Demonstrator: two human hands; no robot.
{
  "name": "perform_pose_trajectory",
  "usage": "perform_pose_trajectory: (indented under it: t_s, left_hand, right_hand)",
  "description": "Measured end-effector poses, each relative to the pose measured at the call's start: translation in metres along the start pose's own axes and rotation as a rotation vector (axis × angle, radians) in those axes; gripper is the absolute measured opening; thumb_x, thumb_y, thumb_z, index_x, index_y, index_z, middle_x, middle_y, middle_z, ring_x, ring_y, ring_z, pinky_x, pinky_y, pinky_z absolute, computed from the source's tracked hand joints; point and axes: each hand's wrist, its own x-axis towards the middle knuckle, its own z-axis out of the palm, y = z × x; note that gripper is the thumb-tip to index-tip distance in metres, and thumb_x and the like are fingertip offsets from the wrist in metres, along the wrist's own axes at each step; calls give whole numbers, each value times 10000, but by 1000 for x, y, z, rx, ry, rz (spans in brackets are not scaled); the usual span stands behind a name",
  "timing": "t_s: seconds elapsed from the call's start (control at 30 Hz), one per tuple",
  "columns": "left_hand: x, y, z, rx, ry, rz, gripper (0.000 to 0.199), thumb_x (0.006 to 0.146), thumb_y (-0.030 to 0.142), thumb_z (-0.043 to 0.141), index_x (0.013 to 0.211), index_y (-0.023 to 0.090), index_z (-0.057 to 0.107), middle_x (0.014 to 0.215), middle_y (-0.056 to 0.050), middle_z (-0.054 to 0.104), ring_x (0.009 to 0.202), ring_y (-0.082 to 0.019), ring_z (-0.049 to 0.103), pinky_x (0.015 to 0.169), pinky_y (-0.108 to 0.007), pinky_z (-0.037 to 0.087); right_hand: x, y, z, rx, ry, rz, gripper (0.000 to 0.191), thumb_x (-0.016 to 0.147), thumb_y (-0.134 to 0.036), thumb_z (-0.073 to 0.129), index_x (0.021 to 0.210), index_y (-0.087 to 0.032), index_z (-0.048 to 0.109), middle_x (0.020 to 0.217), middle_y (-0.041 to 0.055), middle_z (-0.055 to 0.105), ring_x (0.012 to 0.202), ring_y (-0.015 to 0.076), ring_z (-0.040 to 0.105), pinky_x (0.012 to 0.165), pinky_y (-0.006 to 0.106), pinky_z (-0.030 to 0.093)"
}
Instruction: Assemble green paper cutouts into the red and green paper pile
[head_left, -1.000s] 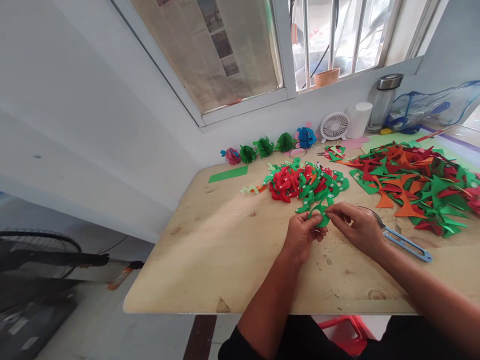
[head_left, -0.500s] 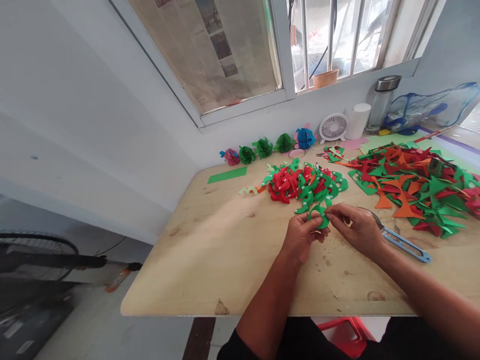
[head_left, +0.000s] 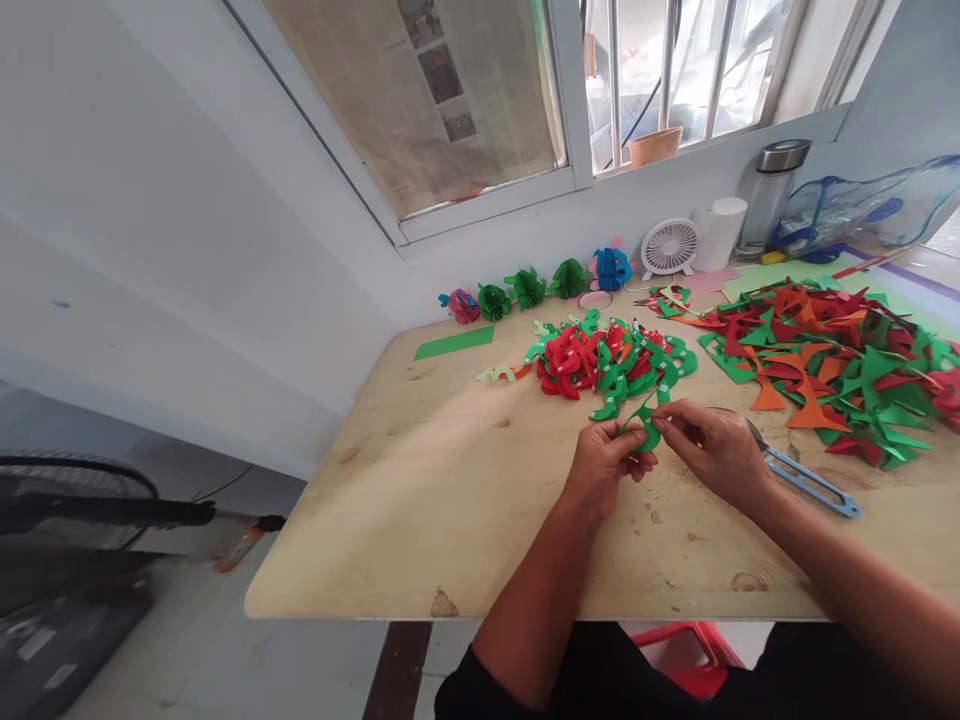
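Observation:
A curved green paper cutout [head_left: 646, 432] is pinched in my left hand [head_left: 606, 462], thumb on top. My right hand [head_left: 711, 442] has thumb and forefinger closed on the right edge of the same cutout; the exact fingertip contact is small and partly hidden. Just beyond my hands lies a heap of red and green curved paper pieces [head_left: 574, 358], many with small white squares on them. Beside my right hand, partly under it, a blue-handled cutter [head_left: 814, 484] rests on the wooden table [head_left: 420, 500].
A large pile of red, orange and green paper scraps [head_left: 840, 365] covers the right side. Along the wall stand several folded paper figures [head_left: 529, 288], a small white fan [head_left: 669, 247], a white cylinder [head_left: 721, 235] and a glass bottle [head_left: 774, 200]. A green strip [head_left: 454, 343] lies at left.
Both hands stay close together on the green cutout, which has tilted slightly. The right fingers have shifted a little at its edge. The whole view has moved slightly.

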Motion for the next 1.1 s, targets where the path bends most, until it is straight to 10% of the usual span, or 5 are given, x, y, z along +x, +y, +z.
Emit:
perform_pose_trajectory:
  t_s: [1.1]
  left_hand:
    - [2, 4, -5, 5, -29, 7, 271, 578, 313, 727, 702, 126, 577, 487, -13, 584, 400, -90, 485, 407, -217, 294]
  right_hand:
    - [3, 2, -4, -62, -25, -158, 183, 876, -235, 499, 833, -183, 669, 702, 38, 704, 575, 129, 628, 559, 229, 452]
